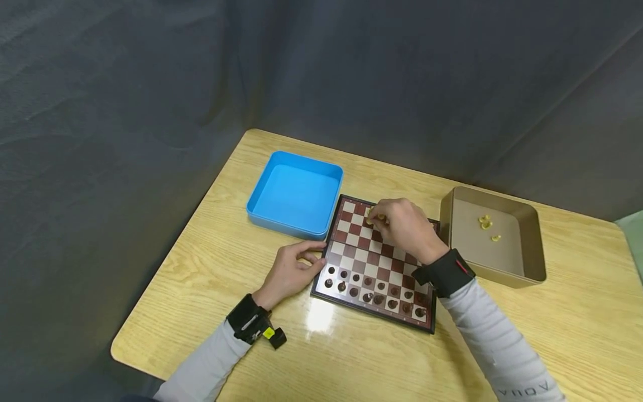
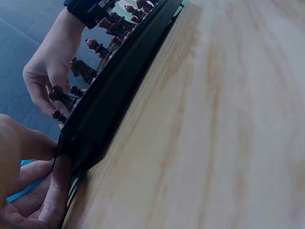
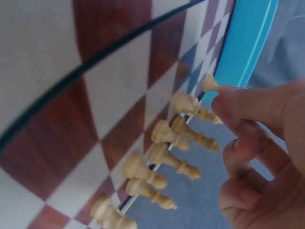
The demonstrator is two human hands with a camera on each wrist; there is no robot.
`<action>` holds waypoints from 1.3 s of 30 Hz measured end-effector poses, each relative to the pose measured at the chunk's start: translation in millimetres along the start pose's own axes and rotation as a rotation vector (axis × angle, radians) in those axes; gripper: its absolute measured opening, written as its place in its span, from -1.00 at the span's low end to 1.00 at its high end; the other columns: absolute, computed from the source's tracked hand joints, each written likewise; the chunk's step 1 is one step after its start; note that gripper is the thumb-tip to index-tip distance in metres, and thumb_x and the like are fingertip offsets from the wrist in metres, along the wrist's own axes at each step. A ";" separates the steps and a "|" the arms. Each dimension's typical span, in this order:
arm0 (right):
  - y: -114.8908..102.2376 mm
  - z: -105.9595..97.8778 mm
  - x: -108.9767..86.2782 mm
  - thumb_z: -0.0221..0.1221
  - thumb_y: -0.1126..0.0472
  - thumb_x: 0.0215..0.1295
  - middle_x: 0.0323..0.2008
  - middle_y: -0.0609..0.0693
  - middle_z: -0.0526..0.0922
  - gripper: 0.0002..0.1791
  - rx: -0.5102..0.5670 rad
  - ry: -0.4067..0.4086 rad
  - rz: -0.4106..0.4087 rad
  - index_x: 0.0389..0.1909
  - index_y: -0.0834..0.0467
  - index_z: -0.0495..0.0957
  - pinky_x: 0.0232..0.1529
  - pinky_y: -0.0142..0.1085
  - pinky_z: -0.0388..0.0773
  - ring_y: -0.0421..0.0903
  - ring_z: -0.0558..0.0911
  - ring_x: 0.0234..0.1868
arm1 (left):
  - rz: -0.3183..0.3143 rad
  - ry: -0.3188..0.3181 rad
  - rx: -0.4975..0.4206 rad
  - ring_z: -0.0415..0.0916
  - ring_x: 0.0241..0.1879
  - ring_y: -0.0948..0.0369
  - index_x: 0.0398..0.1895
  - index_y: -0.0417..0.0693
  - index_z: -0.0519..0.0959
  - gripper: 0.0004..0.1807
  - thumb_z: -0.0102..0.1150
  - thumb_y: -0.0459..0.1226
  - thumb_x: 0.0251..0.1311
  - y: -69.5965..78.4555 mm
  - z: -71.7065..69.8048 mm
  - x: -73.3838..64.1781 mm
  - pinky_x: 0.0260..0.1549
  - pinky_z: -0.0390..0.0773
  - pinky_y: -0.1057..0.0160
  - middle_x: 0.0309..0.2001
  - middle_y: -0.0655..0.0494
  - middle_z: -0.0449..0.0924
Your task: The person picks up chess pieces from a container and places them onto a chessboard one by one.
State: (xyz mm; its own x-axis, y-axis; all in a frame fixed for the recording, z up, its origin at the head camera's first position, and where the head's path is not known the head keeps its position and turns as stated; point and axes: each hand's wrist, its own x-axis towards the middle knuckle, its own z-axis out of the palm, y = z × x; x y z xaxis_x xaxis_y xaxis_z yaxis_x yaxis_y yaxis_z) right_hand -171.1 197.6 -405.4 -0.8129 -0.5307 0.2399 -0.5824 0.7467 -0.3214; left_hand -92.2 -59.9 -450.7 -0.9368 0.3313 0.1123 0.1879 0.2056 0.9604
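Observation:
A folding chessboard (image 1: 343, 252) lies on the table, with dark chess pieces (image 1: 368, 297) standing in two rows along its near side. My right hand (image 1: 404, 229) is over the far side, where thumb and index finger pinch a cream pawn (image 3: 209, 83) by its head. Several cream chess pieces (image 3: 162, 157) stand beside that hand in the right wrist view; in the head view it hides most of them. At the board's left edge my left hand (image 1: 293, 268) holds the rim (image 2: 86, 138) between thumb and fingers.
A blue tray (image 1: 296, 228) stands at the board's far left, its inner floor visible. To the right, a brown tray (image 1: 517, 276) contains a few loose cream pieces (image 1: 485, 221). A dark curtain (image 1: 382, 100) hangs behind the wooden table (image 1: 201, 290).

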 end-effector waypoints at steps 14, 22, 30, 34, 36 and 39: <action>3.7 4.9 0.6 0.16 0.29 0.03 -0.41 -0.19 0.55 -0.86 -0.024 -0.012 0.001 -0.39 0.02 0.61 -0.61 -0.42 0.43 -0.29 0.51 -0.45 | -0.003 0.000 0.001 0.52 -0.43 0.11 -0.04 -0.26 0.44 -0.61 0.16 -0.42 -0.02 -2.0 1.3 1.7 -0.54 0.56 0.38 -0.25 -0.12 0.53; 5.2 -1.7 -2.3 0.18 0.28 0.02 -0.38 -0.18 0.54 -0.85 -0.018 -0.030 0.000 -0.35 0.03 0.61 -0.59 -0.43 0.43 -0.31 0.48 -0.43 | -0.009 0.001 0.010 0.52 -0.44 0.24 -0.03 -0.05 0.46 -0.60 0.20 -0.30 -0.02 -32.3 5.4 5.9 -0.55 0.56 0.39 -0.24 0.08 0.54; 7.0 -15.4 -15.9 0.16 0.20 0.07 -0.35 -0.18 0.52 -0.84 -0.057 0.025 -0.003 -0.29 -0.03 0.57 -0.62 -0.44 0.34 -0.35 0.42 -0.50 | -0.026 -0.006 0.006 0.52 -0.43 0.21 -0.04 -0.11 0.47 -0.62 0.19 -0.33 -0.01 -26.2 5.7 -0.5 -0.54 0.56 0.38 -0.21 0.05 0.53; 13.5 -24.1 -26.5 0.15 0.20 0.06 -0.36 -0.16 0.52 -0.82 -0.061 0.061 0.021 -0.26 0.00 0.56 -0.64 -0.43 0.31 -0.34 0.37 -0.57 | -0.022 -0.019 -0.001 0.52 -0.44 0.13 -0.05 -0.22 0.46 -0.63 0.16 -0.40 0.00 -10.7 5.0 -5.8 -0.55 0.56 0.38 -0.19 -0.08 0.52; 19.1 -29.7 -29.9 0.15 0.21 0.06 -0.36 -0.13 0.51 -0.80 -0.065 0.080 0.032 -0.24 0.03 0.56 -0.67 -0.41 0.28 -0.31 0.34 -0.59 | -0.028 -0.018 0.008 0.52 -0.43 0.12 -0.05 -0.22 0.45 -0.63 0.15 -0.40 0.00 -8.3 4.5 -5.3 -0.54 0.56 0.38 -0.18 -0.08 0.51; 30.1 -39.1 -34.1 0.14 0.22 0.07 -0.35 -0.09 0.51 -0.78 -0.077 0.102 0.041 -0.22 0.07 0.55 -0.64 -0.38 0.28 -0.24 0.35 -0.58 | -0.018 -0.010 0.004 0.53 -0.44 0.18 -0.04 -0.14 0.46 -0.63 0.17 -0.36 0.00 -19.2 5.1 -1.1 -0.56 0.56 0.37 -0.18 0.00 0.53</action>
State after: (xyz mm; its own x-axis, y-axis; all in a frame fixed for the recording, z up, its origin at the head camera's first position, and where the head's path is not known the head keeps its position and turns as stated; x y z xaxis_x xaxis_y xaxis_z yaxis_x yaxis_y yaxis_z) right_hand -160.5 253.9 -387.5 -0.8285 -0.4585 0.3214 -0.5432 0.7975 -0.2627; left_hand -93.3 -59.5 -470.5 -0.9370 0.3369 0.0924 0.1723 0.2155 0.9612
